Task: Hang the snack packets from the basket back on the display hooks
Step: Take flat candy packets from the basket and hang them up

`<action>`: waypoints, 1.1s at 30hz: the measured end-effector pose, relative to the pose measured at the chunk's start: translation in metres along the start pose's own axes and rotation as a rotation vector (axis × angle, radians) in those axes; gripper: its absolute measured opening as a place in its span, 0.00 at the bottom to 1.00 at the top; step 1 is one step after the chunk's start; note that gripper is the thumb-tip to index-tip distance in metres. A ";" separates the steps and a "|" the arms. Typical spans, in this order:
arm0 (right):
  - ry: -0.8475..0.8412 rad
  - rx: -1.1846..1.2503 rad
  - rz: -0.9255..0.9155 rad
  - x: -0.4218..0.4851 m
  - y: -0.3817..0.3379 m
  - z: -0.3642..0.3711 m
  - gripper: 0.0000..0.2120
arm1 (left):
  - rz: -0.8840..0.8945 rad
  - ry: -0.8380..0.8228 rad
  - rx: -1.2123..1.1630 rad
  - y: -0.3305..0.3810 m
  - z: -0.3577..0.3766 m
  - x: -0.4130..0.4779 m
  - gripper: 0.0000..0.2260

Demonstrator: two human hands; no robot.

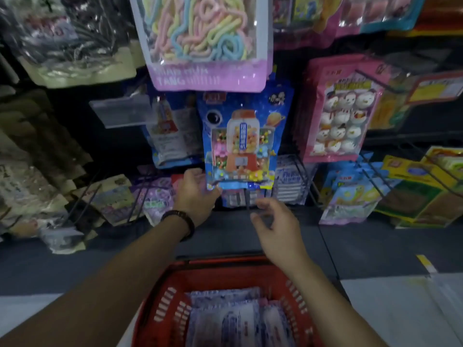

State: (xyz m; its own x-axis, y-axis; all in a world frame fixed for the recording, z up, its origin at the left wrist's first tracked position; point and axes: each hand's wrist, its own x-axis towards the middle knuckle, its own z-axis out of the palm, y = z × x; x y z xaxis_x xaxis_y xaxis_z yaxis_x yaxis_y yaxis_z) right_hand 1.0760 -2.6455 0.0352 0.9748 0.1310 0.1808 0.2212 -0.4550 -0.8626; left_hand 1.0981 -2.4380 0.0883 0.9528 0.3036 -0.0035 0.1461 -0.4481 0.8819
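Observation:
A blue snack packet [241, 141] printed with a candy machine hangs in the middle of the display. My left hand [196, 194] holds its lower left corner between thumb and fingers. My right hand [278, 225] hovers open just below the packet, fingers spread, touching nothing. A red basket [172, 304] sits at the bottom centre under my arms, with several pale blue and white packets [225, 319] lying in it.
A pink packet of pastel candy strings [208, 43] hangs above the blue one. A pink marshmallow packet [340, 111] hangs to the right. Bare wire hooks [303, 176] stick out below. More packets crowd the left and right sides.

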 end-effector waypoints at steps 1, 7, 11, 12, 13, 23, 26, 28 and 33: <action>-0.019 -0.006 0.024 -0.005 0.008 0.003 0.08 | 0.011 -0.035 0.036 -0.011 -0.005 -0.010 0.20; -0.245 -0.319 0.275 -0.045 0.073 0.033 0.06 | 0.029 -0.452 0.416 -0.103 -0.014 -0.087 0.08; -0.624 -0.437 0.564 -0.076 0.120 0.062 0.14 | -0.011 -0.631 0.484 -0.151 -0.013 -0.120 0.04; -0.687 -0.463 0.611 -0.084 0.134 0.073 0.19 | -0.021 -0.665 0.525 -0.159 -0.011 -0.123 0.06; -0.725 -0.478 0.654 -0.092 0.145 0.083 0.21 | -0.043 -0.727 0.568 -0.165 -0.009 -0.126 0.07; -0.697 -0.456 0.994 -0.135 0.196 0.153 0.36 | -0.174 -1.095 0.794 -0.177 0.008 -0.104 0.21; -0.646 -0.357 1.096 -0.137 0.202 0.166 0.31 | -0.169 -1.087 0.773 -0.177 0.008 -0.097 0.22; -0.568 -0.292 1.127 -0.139 0.210 0.171 0.26 | -0.182 -1.083 0.763 -0.177 0.010 -0.095 0.22; -0.640 -0.152 1.123 -0.136 0.214 0.177 0.13 | -0.220 -1.100 0.772 -0.172 0.009 -0.092 0.23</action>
State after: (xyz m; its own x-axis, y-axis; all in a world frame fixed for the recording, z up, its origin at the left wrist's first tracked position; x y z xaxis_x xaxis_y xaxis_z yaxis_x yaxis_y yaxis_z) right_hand 0.9857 -2.6051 -0.2575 0.4504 -0.0090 -0.8928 -0.6585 -0.6787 -0.3254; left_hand 0.9874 -2.3963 -0.0669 0.5556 -0.2297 -0.7991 0.0859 -0.9401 0.3299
